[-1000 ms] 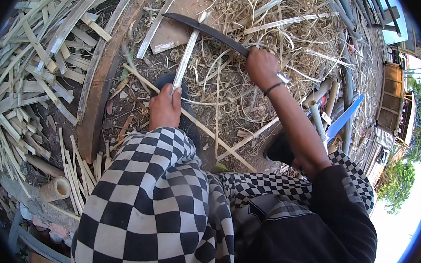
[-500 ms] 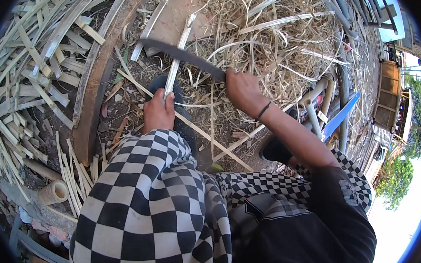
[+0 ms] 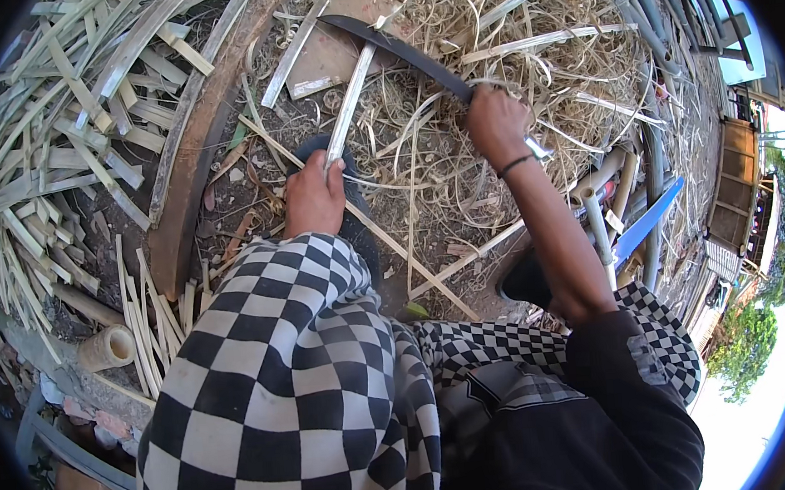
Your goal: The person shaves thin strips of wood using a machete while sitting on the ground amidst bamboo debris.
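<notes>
My left hand [image 3: 315,194] is closed on the near end of a pale bamboo strip [image 3: 350,105], which points away from me over the ground. In my right hand [image 3: 499,126] is the handle of a long dark machete [image 3: 408,54], the grip hidden by my fingers. Its blade reaches out to the left and crosses the strip near the strip's far end. Behind the strip, a flat brownish board [image 3: 329,56] lies on the ground under the blade's tip.
Curly bamboo shavings [image 3: 490,83] cover the ground ahead. Split bamboo strips [image 3: 57,132] are heaped at left beside a long wooden beam [image 3: 189,173]. A short bamboo tube [image 3: 107,348] lies near left. At right are bamboo poles [image 3: 596,222] and a blue saw-like blade [image 3: 648,220].
The machete and my right hand have moved farther away and to the right, so the blade now crosses nearer the strip's far end. My left hand keeps its grip.
</notes>
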Demonstrator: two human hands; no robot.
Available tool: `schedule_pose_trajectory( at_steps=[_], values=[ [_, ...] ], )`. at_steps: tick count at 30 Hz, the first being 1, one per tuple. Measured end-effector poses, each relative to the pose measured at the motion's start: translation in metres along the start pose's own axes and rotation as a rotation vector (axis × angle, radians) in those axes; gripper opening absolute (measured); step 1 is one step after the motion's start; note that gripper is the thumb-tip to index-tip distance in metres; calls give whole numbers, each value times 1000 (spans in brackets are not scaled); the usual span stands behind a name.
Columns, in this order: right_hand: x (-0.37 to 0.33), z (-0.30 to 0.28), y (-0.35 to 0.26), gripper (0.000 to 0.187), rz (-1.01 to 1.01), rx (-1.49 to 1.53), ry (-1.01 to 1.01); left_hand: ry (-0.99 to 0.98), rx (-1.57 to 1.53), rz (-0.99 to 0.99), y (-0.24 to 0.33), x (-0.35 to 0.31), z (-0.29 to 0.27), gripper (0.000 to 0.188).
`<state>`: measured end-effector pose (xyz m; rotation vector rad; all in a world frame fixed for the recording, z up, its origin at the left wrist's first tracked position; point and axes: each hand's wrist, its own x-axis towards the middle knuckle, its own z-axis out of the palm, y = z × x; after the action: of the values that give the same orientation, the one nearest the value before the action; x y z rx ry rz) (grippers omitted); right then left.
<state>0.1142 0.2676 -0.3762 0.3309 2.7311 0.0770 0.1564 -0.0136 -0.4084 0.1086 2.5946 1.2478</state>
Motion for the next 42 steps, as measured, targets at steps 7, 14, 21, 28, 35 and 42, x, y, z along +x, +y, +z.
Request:
schedule_pose_trajectory(
  at_steps=[7, 14, 21, 28, 35, 42],
  values=[
    [6, -7, 16, 18, -129, 14, 76, -59, -6, -103, 6, 5, -5, 20],
    [-22, 13, -10, 22, -124, 21, -58, -23, 40, -76, 1, 1, 8, 21],
    [-22, 2, -21, 28, -19, 128, -77, -2, 69, 7, -8, -3, -4, 19],
    [-29, 7, -16, 30, -58, 394, -166, -614, -1068, -366, -26, -11, -80, 79],
    [-38, -1, -25, 39, -69, 651, -191, -545, -1392, -130, 27, -6, -186, 90],
    [-32, 6, -42, 40, -48, 733, -199, -605, -1244, 138, 16, 6, -171, 61]
  ],
)
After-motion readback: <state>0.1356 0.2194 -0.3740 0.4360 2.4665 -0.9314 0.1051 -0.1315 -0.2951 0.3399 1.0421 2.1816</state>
